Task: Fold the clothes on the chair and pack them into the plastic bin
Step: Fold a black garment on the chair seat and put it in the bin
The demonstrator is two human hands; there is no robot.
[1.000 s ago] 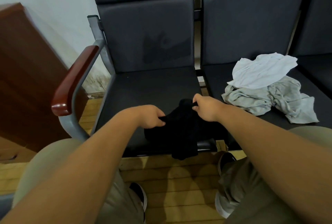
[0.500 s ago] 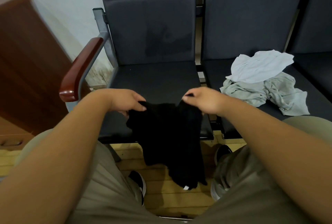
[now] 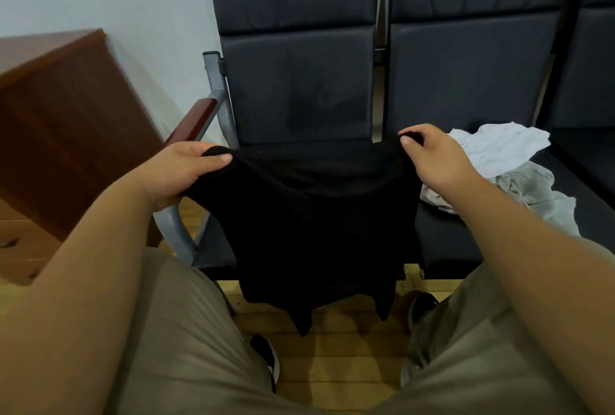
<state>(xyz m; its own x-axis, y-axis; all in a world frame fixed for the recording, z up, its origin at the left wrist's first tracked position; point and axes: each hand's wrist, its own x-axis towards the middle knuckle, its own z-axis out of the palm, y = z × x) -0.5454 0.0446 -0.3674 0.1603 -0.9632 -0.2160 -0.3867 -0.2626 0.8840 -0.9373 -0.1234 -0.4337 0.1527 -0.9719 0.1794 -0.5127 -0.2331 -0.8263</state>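
A black garment (image 3: pixel 316 234) hangs spread out in the air in front of the left chair seat (image 3: pixel 213 248). My left hand (image 3: pixel 186 171) pinches its upper left corner and my right hand (image 3: pixel 432 161) pinches its upper right corner. Its lower edge dangles over the wooden floor between my knees. A white garment (image 3: pixel 499 148) and a grey garment (image 3: pixel 535 195) lie crumpled on the second chair's seat at the right. No plastic bin is in view.
A row of dark padded chairs (image 3: pixel 299 88) stands against the wall, the left one with a wooden armrest (image 3: pixel 193 121). A brown wooden cabinet (image 3: pixel 66 135) stands at the left. My knees and shoes are below, over the wooden floor (image 3: pixel 346 358).
Both hands have lifted the black garment off the seat edge and moved apart, spreading it wide between them. The camera has tilted up a little.
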